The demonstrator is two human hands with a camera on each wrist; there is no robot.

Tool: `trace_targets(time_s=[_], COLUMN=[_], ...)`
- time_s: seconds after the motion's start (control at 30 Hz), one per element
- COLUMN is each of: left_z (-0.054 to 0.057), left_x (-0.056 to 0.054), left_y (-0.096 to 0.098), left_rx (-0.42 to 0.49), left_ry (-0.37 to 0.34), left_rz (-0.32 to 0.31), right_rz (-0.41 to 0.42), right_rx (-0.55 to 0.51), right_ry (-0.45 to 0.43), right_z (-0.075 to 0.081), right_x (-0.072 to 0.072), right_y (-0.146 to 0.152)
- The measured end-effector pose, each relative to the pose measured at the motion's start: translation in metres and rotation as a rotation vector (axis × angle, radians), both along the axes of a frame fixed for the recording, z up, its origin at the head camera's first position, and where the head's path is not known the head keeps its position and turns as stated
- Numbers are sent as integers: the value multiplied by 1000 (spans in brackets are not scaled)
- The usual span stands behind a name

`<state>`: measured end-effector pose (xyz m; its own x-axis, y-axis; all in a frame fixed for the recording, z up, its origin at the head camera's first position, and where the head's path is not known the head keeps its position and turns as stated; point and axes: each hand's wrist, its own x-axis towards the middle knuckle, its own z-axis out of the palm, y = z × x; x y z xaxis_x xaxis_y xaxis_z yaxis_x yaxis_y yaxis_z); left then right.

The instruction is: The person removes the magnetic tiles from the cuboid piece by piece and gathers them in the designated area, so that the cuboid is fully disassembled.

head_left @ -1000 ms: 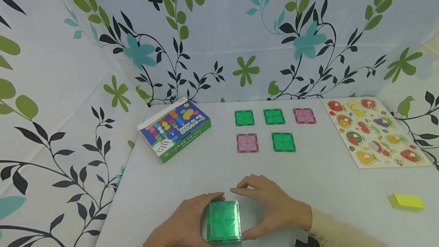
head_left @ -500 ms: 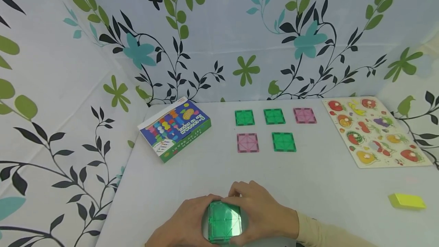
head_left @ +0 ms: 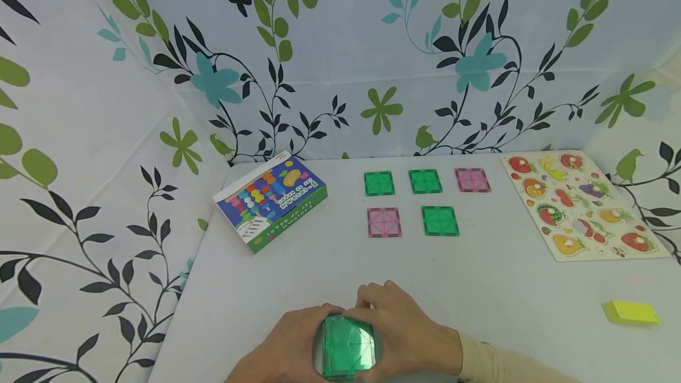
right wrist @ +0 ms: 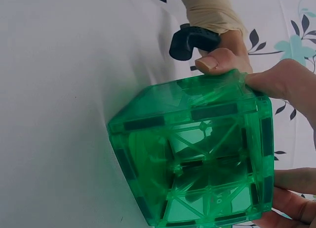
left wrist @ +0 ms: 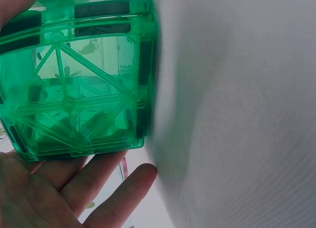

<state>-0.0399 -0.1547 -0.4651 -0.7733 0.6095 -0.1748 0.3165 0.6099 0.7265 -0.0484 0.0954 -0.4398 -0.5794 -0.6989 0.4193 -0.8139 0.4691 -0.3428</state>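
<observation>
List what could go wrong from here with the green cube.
The hollow green cube might shift or part at a seam if the left grip and right grip, on opposite sides, press unevenly. In the head view, glare on its top face could also hide a misaligned edge.

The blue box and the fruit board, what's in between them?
The head view shows three green tiles and two pink tiles lying between them on the white table.
</observation>
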Motion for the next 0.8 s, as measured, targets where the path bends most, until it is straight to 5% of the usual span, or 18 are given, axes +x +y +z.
trace_targets(time_s=[0.8], left_z=[-1], left_x=[-1], left_y=[0], left_rx=[36], left_ry=[-16], left_rz=[-9], right_rz=[-19], right_rx=[-34], right_ry=[26], right_z=[3], right_x=[3], right_y=[7])
